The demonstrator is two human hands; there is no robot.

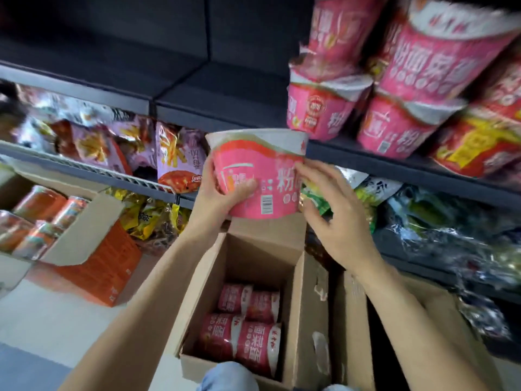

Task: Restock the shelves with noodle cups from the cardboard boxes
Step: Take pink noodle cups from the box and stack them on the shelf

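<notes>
A pink noodle cup (262,176) with a white lid is held upright in front of the dark shelf (352,159). My left hand (222,193) grips its left side and bottom. My right hand (329,213) touches its right side with spread fingers. Below my arms stands an open cardboard box (304,300) with several pink noodle cups (248,325) lying on their sides at the bottom. Stacked pink cups (394,80) fill the shelf at the upper right.
At left, an open orange-printed box (93,249) holds orange cups (39,218). Snack bags (169,153) fill the left shelves, and green packets (375,190) lie on the lower right shelf. The upper left shelf (169,77) is dark and bare. My knee (228,376) shows at the bottom.
</notes>
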